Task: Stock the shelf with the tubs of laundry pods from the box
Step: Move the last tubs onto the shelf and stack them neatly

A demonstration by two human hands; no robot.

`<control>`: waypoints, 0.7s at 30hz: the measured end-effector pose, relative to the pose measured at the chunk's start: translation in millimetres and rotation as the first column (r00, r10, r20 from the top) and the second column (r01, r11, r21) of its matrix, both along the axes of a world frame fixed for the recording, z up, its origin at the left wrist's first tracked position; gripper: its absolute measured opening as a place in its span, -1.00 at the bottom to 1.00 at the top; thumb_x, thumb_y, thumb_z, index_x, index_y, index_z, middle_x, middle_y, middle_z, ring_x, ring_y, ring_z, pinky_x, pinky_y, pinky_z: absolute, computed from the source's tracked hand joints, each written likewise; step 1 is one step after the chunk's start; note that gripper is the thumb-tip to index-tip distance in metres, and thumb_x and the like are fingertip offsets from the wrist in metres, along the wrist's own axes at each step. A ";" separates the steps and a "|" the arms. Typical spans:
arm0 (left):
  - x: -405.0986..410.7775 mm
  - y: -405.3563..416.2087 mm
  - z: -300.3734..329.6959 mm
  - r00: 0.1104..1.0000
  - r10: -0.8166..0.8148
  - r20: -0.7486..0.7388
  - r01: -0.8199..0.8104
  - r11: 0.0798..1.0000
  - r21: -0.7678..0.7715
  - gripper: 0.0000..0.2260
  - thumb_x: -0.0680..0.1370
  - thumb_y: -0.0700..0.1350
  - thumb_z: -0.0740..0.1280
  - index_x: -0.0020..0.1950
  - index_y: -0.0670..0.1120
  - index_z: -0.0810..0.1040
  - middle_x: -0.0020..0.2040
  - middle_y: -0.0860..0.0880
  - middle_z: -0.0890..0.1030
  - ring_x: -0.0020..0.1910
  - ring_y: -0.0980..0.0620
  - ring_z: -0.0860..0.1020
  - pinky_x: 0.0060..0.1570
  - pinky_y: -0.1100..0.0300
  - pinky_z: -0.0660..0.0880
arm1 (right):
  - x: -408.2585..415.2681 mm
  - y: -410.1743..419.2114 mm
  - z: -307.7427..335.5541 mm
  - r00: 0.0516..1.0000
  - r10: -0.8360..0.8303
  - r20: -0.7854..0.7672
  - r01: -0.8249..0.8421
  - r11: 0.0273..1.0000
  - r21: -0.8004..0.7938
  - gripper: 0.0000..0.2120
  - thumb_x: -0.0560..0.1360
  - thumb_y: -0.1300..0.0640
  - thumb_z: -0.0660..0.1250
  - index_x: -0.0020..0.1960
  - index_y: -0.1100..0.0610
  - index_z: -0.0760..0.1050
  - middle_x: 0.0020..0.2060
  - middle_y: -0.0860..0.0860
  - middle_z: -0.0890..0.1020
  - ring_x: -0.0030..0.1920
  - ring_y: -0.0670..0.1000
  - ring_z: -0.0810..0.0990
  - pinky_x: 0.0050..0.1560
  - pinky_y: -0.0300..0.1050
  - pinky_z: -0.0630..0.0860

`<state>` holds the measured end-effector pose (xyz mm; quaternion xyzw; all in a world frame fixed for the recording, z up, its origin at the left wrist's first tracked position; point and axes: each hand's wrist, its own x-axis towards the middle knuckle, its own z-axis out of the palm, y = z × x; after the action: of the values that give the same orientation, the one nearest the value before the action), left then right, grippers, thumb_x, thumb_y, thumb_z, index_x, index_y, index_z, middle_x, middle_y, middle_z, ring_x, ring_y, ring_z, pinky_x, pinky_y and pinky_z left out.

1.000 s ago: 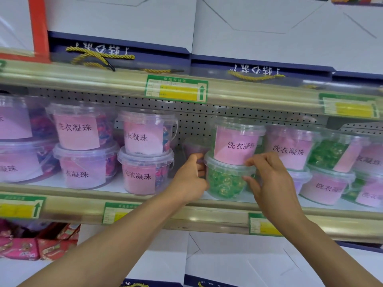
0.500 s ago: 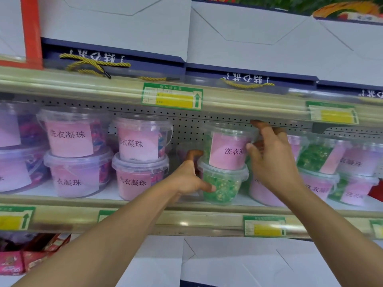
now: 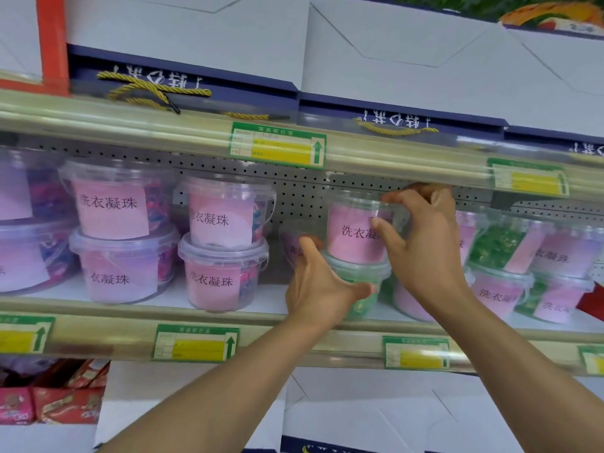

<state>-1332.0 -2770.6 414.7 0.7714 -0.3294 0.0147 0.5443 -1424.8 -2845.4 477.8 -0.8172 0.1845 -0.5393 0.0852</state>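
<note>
Two hands work at one stack on the shelf (image 3: 327, 313), seen from the single head view. The top tub (image 3: 354, 235), pink-labelled, sits on a green tub (image 3: 366, 289), and this stack is the landmark for the rest. The right hand (image 3: 425, 246) has its fingers (image 3: 397, 199) curled over the top tub's lid and its thumb against the label, so it grips that tub. The left hand (image 3: 322, 287) is at the stack's left side, thumb up beside the top tub's lower edge and fingers reaching across the green tub's front; whether it grasps the green tub or only steadies it cannot be told.

Left of the stack, past a gap where a lone tub (image 3: 295, 245) stands further back, are two pink stacks (image 3: 225, 243) and more beyond them. Right of the stack stand further tubs (image 3: 500, 266), some green, some pink.

The task looks well along: most of the shelf is filled two high, and the top tub appears to be getting its final placing or straightening. The gap left of the stack may still take tubs. The box is out of view, so what remains in it cannot be judged.
</note>
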 end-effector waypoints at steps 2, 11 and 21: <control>-4.2 2.8 -4.8 0.996 0.069 0.059 -0.070 0.998 0.001 -0.15 0.15 0.16 0.58 0.21 0.04 0.11 0.25 -0.02 0.36 0.20 -0.08 0.43 0.00 0.06 0.45 | -1.8 -3.1 -1.4 0.995 0.085 -0.050 -0.082 0.994 0.070 -0.60 0.47 0.11 0.37 0.29 0.02 0.43 0.12 -0.01 0.32 0.17 -0.09 0.33 0.14 -0.29 0.21; 30.7 22.5 3.1 0.917 -0.346 -0.197 0.356 0.935 0.013 -0.02 0.26 -0.21 0.58 0.42 0.04 -0.04 0.12 0.15 0.42 0.16 0.05 0.45 0.11 0.19 0.51 | -2.6 -20.0 3.9 0.908 0.417 0.047 -0.396 0.816 0.420 -0.78 0.45 0.12 0.40 0.05 -0.04 0.45 -0.05 0.02 0.61 -0.01 0.03 0.59 -0.01 -0.18 0.53; 6.5 16.7 -8.1 0.999 0.044 0.022 -0.044 0.999 -0.008 -0.15 0.11 0.00 0.58 0.20 0.08 0.10 0.15 -0.01 0.46 0.06 -0.10 0.51 0.01 -0.01 0.52 | 9.1 10.2 -0.4 0.996 0.075 0.046 -0.083 0.975 0.206 -0.61 0.33 -0.06 0.50 0.07 -0.01 0.46 0.05 0.03 0.36 -0.08 0.00 0.47 -0.02 -0.27 0.34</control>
<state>-1325.5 -2753.9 406.6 0.7760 -0.3183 0.0364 0.5432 -1415.7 -2835.2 477.4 -0.8003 0.2055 -0.5284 0.1951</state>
